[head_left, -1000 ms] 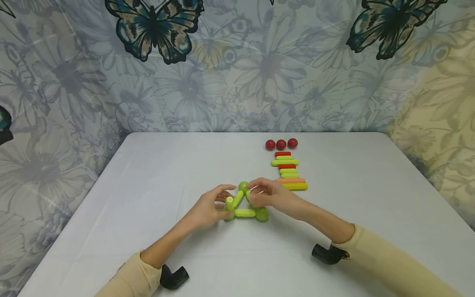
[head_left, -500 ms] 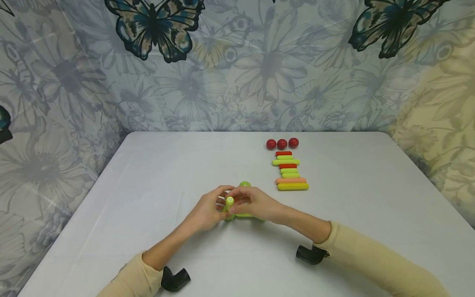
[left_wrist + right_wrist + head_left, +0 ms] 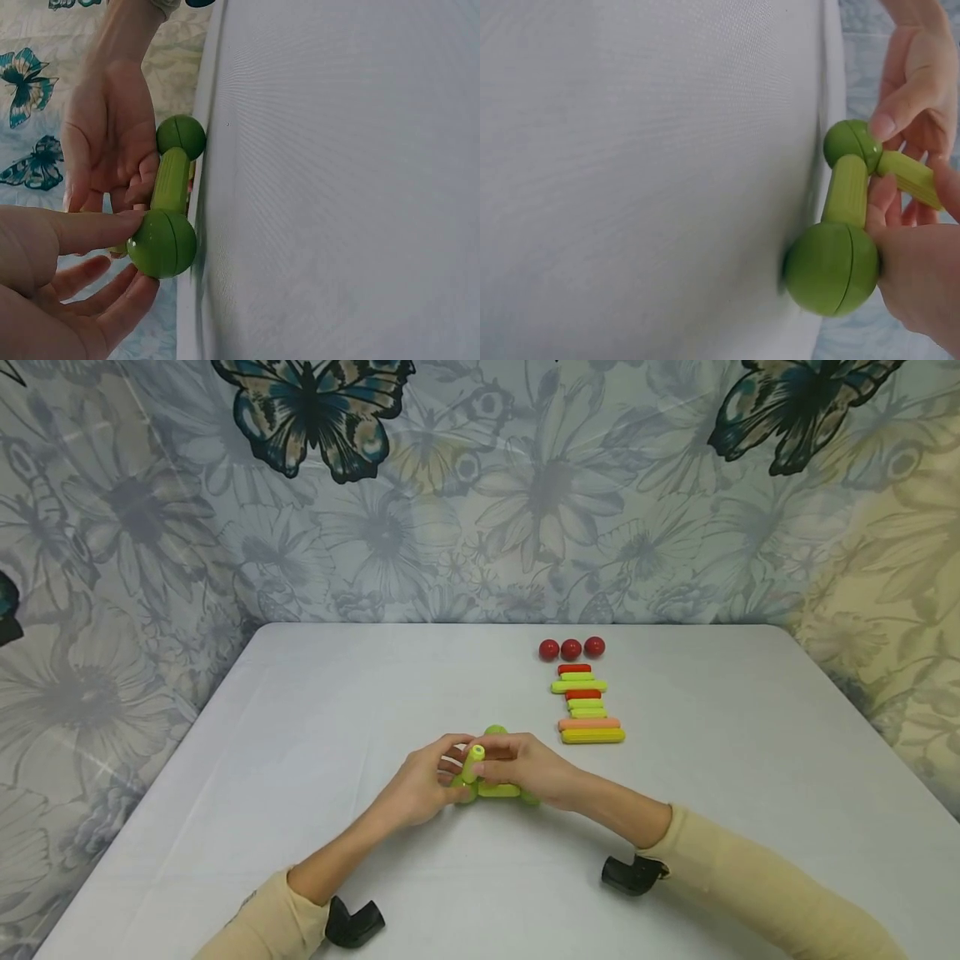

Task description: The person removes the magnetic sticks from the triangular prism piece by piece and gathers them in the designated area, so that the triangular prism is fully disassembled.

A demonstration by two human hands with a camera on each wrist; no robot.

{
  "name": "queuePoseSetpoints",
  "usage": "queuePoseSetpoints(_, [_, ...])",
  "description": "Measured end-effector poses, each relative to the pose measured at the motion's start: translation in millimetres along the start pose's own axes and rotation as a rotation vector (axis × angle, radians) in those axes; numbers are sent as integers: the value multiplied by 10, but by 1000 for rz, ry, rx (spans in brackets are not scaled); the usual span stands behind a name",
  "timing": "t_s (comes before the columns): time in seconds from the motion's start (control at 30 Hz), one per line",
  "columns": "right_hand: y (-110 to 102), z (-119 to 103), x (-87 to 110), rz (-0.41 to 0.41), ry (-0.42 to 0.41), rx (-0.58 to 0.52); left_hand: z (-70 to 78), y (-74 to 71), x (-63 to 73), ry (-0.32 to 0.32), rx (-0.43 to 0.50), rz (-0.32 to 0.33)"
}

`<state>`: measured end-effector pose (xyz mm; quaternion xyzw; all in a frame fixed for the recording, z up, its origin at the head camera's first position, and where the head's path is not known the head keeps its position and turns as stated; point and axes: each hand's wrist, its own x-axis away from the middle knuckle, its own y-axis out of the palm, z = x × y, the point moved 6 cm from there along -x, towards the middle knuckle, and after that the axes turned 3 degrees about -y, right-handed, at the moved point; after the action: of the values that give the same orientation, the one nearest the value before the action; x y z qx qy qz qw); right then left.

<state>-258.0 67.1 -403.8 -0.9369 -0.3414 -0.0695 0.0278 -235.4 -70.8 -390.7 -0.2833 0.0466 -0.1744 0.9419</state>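
Note:
A triangle of green balls and yellow-green rods lies on the white table, partly hidden by the hands. My left hand (image 3: 415,787) holds its left corner ball (image 3: 161,244), thumb on one side and fingers on the other. From that ball a short yellow-green rod (image 3: 911,178) stands up, leaning a little to the right in the head view. My right hand (image 3: 542,770) pinches this rod between thumb and fingers. The front rod (image 3: 498,790) joins the held ball to the right corner ball (image 3: 831,268). A third ball (image 3: 496,729) shows behind the right hand.
Behind and right of the hands, a column of red, green, orange and yellow rods (image 3: 592,737) lies on the table (image 3: 300,693). Three red balls (image 3: 572,649) sit beyond them, near the far edge. Black wrist pieces (image 3: 633,875) hang below both sleeves.
My right hand has moved left from the triangle's right side to the upright rod and grips it. The rod's top has since tipped to the right. The left hand has stayed put.

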Motion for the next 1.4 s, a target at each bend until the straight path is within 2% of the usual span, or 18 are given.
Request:
queuePoseSetpoints(0.23, [8, 7, -2, -8, 13, -35, -5, 5, -3, -16, -4, -12])
queuePoseSetpoints(0.53, [6, 6, -20, -15, 18, 14, -24, 12, -14, -17, -18, -19])
queuePoseSetpoints(0.77, [35, -8, -22, -18, 44, -82, -22, 6, -12, 0, -20, -21])
queuePoseSetpoints(0.9, [63, -16, -22, -21, 38, -67, -23, 5, -5, 3, -22, -23])
queuePoseSetpoints(1.03, [55, -25, -1, 7, 37, -40, -23, 14, -14, -17, -22, -28])
queuePoseSetpoints(1.17, [12, -54, 61, 42, 42, -71, -23, 22, -17, -33, -16, -34])
queuePoseSetpoints(1.4, [-229, -73, 216, 125, 60, -154, -49, 3, -14, -66, -8, -59])
